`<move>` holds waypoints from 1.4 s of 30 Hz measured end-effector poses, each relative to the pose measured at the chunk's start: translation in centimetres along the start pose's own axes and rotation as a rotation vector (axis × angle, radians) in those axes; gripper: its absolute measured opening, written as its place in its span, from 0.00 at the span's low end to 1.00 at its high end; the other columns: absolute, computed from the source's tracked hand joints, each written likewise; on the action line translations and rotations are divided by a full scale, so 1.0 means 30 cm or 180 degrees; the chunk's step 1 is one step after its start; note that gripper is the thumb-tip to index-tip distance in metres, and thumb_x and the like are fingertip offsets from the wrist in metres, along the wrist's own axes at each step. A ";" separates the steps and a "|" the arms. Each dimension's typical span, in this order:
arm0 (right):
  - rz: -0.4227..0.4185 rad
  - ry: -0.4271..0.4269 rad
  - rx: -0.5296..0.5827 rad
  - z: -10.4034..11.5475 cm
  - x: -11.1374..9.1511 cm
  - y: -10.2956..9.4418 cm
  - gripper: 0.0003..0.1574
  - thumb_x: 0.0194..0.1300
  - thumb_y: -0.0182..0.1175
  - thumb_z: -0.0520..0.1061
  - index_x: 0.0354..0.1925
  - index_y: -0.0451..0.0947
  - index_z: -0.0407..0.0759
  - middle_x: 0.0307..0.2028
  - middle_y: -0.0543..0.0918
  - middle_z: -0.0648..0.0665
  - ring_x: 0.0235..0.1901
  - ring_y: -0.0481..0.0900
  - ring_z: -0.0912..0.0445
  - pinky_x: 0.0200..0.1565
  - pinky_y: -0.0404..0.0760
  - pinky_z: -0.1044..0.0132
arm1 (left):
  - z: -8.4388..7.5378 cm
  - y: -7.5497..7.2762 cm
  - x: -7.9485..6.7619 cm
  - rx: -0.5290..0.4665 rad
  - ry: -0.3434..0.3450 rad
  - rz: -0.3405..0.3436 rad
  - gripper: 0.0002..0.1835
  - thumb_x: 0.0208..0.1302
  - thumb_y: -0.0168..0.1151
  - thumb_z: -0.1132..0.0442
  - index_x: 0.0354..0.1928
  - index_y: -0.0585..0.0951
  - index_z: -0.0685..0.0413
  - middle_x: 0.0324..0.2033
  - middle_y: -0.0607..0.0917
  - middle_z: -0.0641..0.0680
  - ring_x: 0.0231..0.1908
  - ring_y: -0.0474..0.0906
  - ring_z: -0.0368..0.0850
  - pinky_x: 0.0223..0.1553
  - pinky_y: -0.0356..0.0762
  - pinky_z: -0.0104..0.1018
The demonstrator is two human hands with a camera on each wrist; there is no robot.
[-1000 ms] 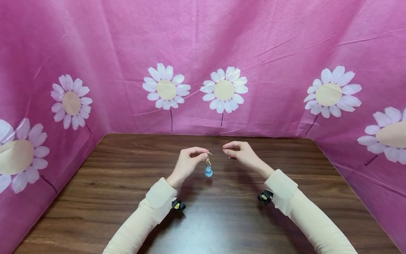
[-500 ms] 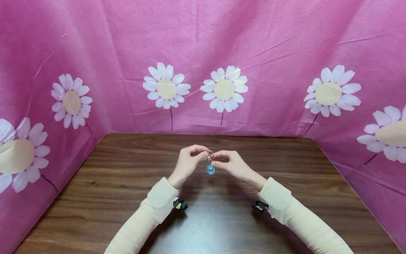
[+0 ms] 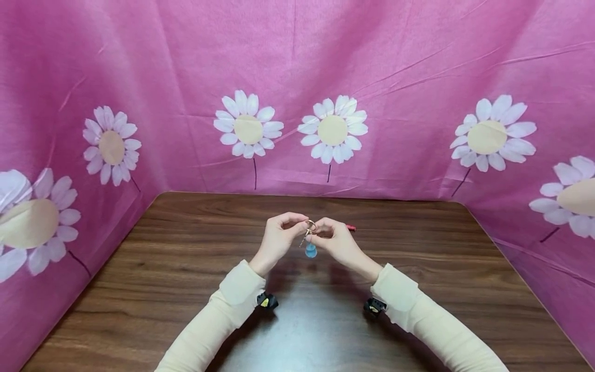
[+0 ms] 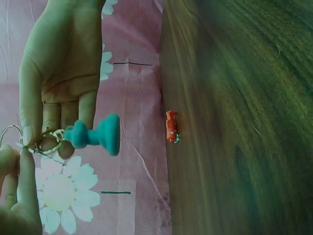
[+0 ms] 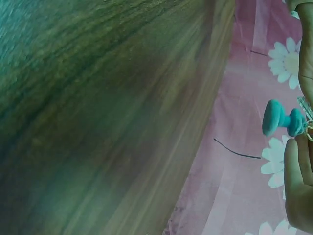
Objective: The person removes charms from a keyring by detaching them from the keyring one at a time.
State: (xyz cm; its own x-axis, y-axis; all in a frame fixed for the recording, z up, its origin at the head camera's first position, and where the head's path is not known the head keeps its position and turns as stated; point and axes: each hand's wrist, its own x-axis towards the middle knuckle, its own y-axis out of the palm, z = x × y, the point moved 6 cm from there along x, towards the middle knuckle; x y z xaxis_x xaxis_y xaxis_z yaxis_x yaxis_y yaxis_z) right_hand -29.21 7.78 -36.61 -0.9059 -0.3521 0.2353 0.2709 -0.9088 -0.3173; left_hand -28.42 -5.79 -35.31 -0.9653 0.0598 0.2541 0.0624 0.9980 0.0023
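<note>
Both hands meet over the far middle of the table around a keychain. My left hand (image 3: 277, 238) pinches its thin gold split ring (image 4: 11, 132) between thumb and fingertips. My right hand (image 3: 338, 243) comes from the right, thumb and index finger pinching the gold clasp just below the ring. From the clasp hang a blue-green charm (image 4: 98, 135), narrow at the middle with a wider rounded base, and a short chain (image 3: 302, 242). Behind the right hand a small red charm (image 4: 171, 126) with a metal bit at one end lies on the table; the head view shows part of it.
The brown wood-grain table (image 3: 186, 289) has a rounded far edge. A pink curtain (image 3: 395, 51) printed with white daisies closes off the back and both sides. Each cream sleeve cuff carries a black wrist camera (image 3: 267, 300).
My right hand has moved left, from beside the red charm to the keychain, and now grips it at the clasp. The left hand stays nearly in place, holding the ring.
</note>
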 end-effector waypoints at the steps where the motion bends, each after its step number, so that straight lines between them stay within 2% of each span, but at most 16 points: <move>1: -0.0017 -0.0014 -0.0013 0.002 -0.002 -0.002 0.10 0.54 0.63 0.34 0.36 0.75 0.33 0.31 0.83 0.38 0.29 0.79 0.64 0.34 0.79 0.71 | 0.000 0.001 0.001 -0.0022 0.0009 -0.0001 0.11 0.55 0.62 0.71 0.41 0.80 0.70 0.35 0.84 0.66 0.30 0.79 0.33 0.36 0.79 0.29; 7: -0.0006 -0.0030 0.0112 0.011 -0.008 -0.016 0.09 0.56 0.62 0.35 0.36 0.76 0.32 0.30 0.82 0.33 0.28 0.81 0.61 0.33 0.80 0.70 | -0.003 0.001 0.007 -0.0011 0.0070 -0.0014 0.11 0.55 0.62 0.72 0.40 0.80 0.71 0.35 0.84 0.65 0.30 0.79 0.33 0.37 0.80 0.29; 13: -0.0077 0.0015 -0.0067 0.015 -0.014 -0.035 0.09 0.55 0.64 0.38 0.37 0.79 0.38 0.30 0.84 0.38 0.24 0.78 0.62 0.29 0.77 0.71 | -0.008 -0.003 0.002 -0.0145 0.0038 -0.0024 0.10 0.55 0.61 0.74 0.40 0.79 0.72 0.36 0.83 0.67 0.30 0.80 0.35 0.38 0.81 0.33; 15: -0.0131 -0.0094 -0.0185 0.036 -0.020 -0.039 0.10 0.55 0.64 0.38 0.38 0.78 0.37 0.29 0.84 0.39 0.23 0.77 0.64 0.27 0.76 0.71 | -0.009 -0.005 0.000 -0.0174 0.0024 -0.0028 0.11 0.55 0.61 0.75 0.40 0.79 0.74 0.36 0.83 0.68 0.30 0.80 0.35 0.38 0.81 0.33; 18: -0.0154 -0.0315 -0.0265 0.089 -0.037 -0.039 0.10 0.56 0.63 0.36 0.39 0.77 0.34 0.26 0.83 0.35 0.19 0.77 0.59 0.24 0.77 0.70 | -0.007 -0.007 0.000 -0.0228 -0.0006 -0.0032 0.11 0.55 0.60 0.75 0.41 0.78 0.76 0.36 0.83 0.69 0.30 0.80 0.34 0.39 0.81 0.33; 22: -0.0240 -0.0575 -0.0441 0.147 -0.055 -0.047 0.09 0.54 0.63 0.33 0.36 0.78 0.32 0.21 0.81 0.35 0.16 0.77 0.54 0.21 0.77 0.69 | -0.006 -0.008 0.001 -0.0239 -0.0008 -0.0047 0.11 0.55 0.60 0.75 0.41 0.78 0.76 0.36 0.83 0.69 0.30 0.80 0.35 0.39 0.81 0.35; 27: -0.0315 -0.0739 -0.0489 0.106 -0.044 -0.059 0.08 0.53 0.64 0.35 0.36 0.80 0.35 0.22 0.83 0.38 0.16 0.78 0.53 0.21 0.79 0.66 | -0.006 -0.008 -0.001 -0.0294 0.0002 -0.0072 0.10 0.55 0.60 0.75 0.40 0.79 0.75 0.37 0.83 0.69 0.31 0.81 0.36 0.41 0.81 0.37; 30: -0.0330 -0.0968 -0.0574 0.084 -0.040 -0.063 0.08 0.54 0.64 0.37 0.36 0.81 0.37 0.26 0.84 0.40 0.17 0.80 0.55 0.22 0.80 0.69 | -0.005 -0.005 -0.005 -0.0353 0.0010 -0.0082 0.10 0.56 0.60 0.76 0.40 0.78 0.76 0.37 0.83 0.70 0.31 0.81 0.36 0.40 0.81 0.37; 36: -0.0563 -0.1671 -0.1256 0.122 -0.050 -0.074 0.07 0.54 0.64 0.37 0.35 0.83 0.40 0.29 0.85 0.46 0.24 0.81 0.62 0.30 0.78 0.77 | -0.005 -0.001 -0.004 -0.0432 -0.0031 -0.0084 0.11 0.56 0.59 0.76 0.41 0.77 0.78 0.37 0.83 0.68 0.31 0.81 0.35 0.40 0.81 0.34; 42: -0.0550 -0.1827 -0.1602 0.148 -0.052 -0.073 0.06 0.55 0.62 0.36 0.35 0.81 0.40 0.27 0.83 0.48 0.18 0.76 0.66 0.25 0.75 0.80 | -0.017 0.005 -0.003 -0.0461 0.0005 -0.0065 0.11 0.56 0.59 0.76 0.41 0.78 0.77 0.37 0.83 0.69 0.31 0.82 0.36 0.40 0.81 0.35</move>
State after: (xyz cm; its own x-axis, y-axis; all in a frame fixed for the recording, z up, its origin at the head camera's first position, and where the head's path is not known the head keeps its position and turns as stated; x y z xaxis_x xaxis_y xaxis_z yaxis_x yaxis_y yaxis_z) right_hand -26.94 9.33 -32.18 -0.5744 -0.4001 0.7141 -0.1634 -0.7988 -0.5790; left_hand -28.20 -5.65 -34.84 -0.9664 0.0395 0.2539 0.0789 0.9860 0.1469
